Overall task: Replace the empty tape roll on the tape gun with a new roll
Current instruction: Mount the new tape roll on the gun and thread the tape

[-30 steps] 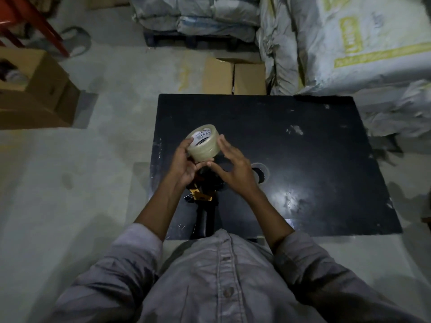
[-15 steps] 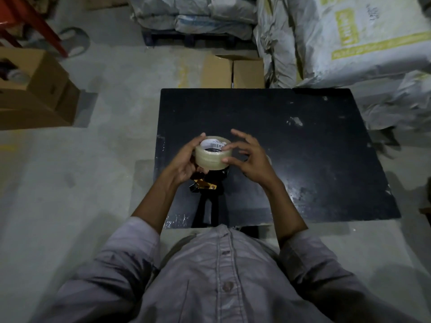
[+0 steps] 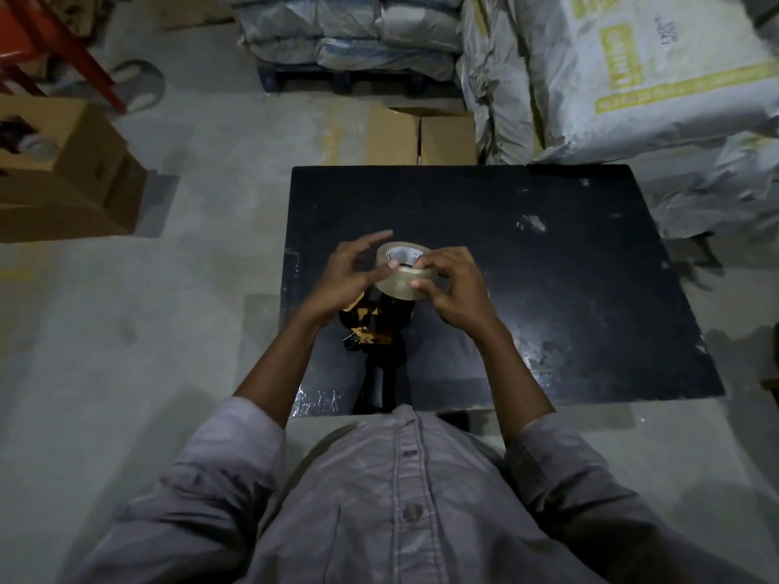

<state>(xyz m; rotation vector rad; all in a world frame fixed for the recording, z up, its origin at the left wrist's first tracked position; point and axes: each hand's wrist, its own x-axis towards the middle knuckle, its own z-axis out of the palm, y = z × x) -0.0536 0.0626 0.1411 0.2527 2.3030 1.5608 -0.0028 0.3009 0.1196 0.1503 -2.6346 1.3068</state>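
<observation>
Sacks crowd the top of the frame, on a concrete floor. Black desk, centre: hard, scuffed. Tape gun lies at its near edge. New tape roll, held just above the gun: judged light, rigid and slick-sided, so best held across the rim. Right grip curls round it. Left grip is loosely spread, thumb touching the rim.

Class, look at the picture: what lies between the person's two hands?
A clear tape roll, gripped by the right hand and touched by the left hand with its thumb, as the head view shows.
</observation>
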